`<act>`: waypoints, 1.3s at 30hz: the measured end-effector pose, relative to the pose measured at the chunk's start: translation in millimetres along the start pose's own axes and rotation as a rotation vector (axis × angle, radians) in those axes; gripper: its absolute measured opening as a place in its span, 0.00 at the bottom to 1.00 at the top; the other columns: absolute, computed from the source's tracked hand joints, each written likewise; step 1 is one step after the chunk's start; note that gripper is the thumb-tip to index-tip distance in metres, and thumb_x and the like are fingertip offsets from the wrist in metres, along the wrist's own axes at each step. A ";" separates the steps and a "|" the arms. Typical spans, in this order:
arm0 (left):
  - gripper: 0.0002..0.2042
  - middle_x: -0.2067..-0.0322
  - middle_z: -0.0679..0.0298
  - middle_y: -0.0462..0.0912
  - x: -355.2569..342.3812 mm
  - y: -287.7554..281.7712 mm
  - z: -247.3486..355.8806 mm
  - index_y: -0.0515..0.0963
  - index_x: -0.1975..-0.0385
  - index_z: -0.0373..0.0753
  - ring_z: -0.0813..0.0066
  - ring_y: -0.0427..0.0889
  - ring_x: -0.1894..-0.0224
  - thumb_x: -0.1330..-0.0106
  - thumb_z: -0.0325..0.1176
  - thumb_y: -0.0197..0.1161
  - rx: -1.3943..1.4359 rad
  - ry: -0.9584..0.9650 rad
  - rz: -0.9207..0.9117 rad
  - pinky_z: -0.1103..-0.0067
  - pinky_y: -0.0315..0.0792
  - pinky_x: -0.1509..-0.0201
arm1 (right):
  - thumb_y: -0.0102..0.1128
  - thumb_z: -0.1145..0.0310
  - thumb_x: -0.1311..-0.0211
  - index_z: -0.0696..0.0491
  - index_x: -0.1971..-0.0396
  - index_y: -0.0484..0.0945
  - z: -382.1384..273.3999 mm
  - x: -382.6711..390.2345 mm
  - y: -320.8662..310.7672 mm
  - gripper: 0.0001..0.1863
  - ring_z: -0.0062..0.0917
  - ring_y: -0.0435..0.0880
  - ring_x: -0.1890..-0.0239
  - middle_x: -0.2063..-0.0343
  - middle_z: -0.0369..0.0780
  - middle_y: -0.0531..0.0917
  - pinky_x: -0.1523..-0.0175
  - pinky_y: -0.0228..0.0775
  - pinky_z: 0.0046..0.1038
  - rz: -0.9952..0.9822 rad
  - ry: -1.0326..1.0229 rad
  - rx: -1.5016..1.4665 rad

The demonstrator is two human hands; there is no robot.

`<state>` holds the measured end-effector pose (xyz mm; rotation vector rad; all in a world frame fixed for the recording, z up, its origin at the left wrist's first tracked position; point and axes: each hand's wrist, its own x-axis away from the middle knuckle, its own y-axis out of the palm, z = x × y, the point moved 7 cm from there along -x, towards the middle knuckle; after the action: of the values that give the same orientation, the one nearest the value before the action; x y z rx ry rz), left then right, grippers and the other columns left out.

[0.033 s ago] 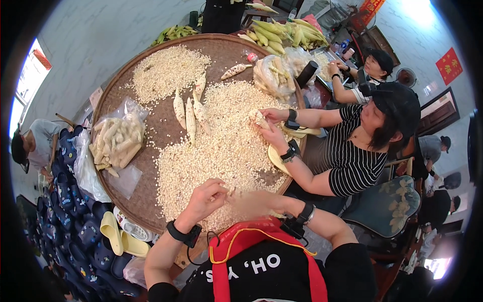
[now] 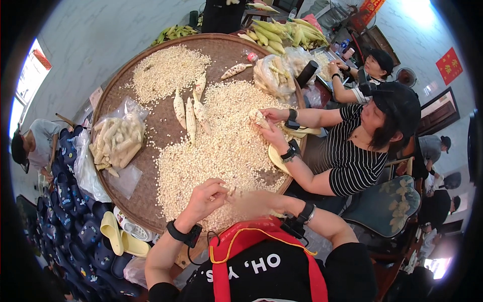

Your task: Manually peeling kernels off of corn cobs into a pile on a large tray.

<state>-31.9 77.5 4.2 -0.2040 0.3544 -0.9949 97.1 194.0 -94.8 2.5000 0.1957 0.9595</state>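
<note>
My left hand (image 2: 206,199) is raised over loose pale kernels (image 2: 176,199) on a large round woven tray (image 2: 123,78), its fingertips pinched around something small I cannot make out. My right hand (image 2: 266,201) is beside it, hidden in a smeared patch, so its fingers and contents are unclear. Several whitish cobs (image 2: 191,121) lie beyond my hands among the kernels. A co-worker's hands (image 2: 271,131) hold a partly stripped cob (image 2: 258,118) at the tray's right side.
A bag of cobs (image 2: 115,138) sits left, another (image 2: 271,75) back right. Husked corn (image 2: 266,32) is piled behind. Many navy clogs (image 2: 65,206) and yellow slippers (image 2: 110,229) lie left. The co-worker (image 2: 352,156) sits right beside a chair (image 2: 382,206); another person (image 2: 370,75) works behind.
</note>
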 end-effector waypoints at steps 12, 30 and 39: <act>0.06 0.60 0.58 0.76 -7.2 -3.4 -4.6 0.78 0.70 0.37 0.72 0.78 0.68 0.48 0.25 0.63 0.064 -0.030 -0.118 0.80 0.72 0.68 | 0.57 0.59 0.40 0.58 0.49 0.71 -42.1 21.5 12.7 0.24 0.13 0.74 0.60 0.60 0.35 0.79 0.54 0.65 0.18 0.017 0.041 0.143; 0.11 0.64 0.56 0.77 -1.3 1.5 18.5 0.73 0.67 0.36 0.61 0.79 0.69 0.51 0.26 0.61 -0.377 0.268 -0.150 0.73 0.75 0.69 | 0.55 0.53 0.41 0.59 0.46 0.68 -11.2 6.6 -9.2 0.30 0.19 0.69 0.47 0.52 0.39 0.76 0.41 0.54 0.22 -0.003 0.150 0.234; 0.11 0.62 0.55 0.75 14.0 8.4 16.9 0.69 0.71 0.36 0.62 0.79 0.68 0.53 0.28 0.62 -0.519 0.389 -0.290 0.73 0.75 0.71 | 0.58 0.56 0.42 0.58 0.55 0.75 -21.3 9.9 2.7 0.22 0.14 0.72 0.59 0.63 0.33 0.79 0.52 0.62 0.19 -0.036 0.158 0.224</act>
<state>-12.0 70.2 14.3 -0.5451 0.9616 -1.2158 90.3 202.2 -73.6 2.6096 0.4171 1.1783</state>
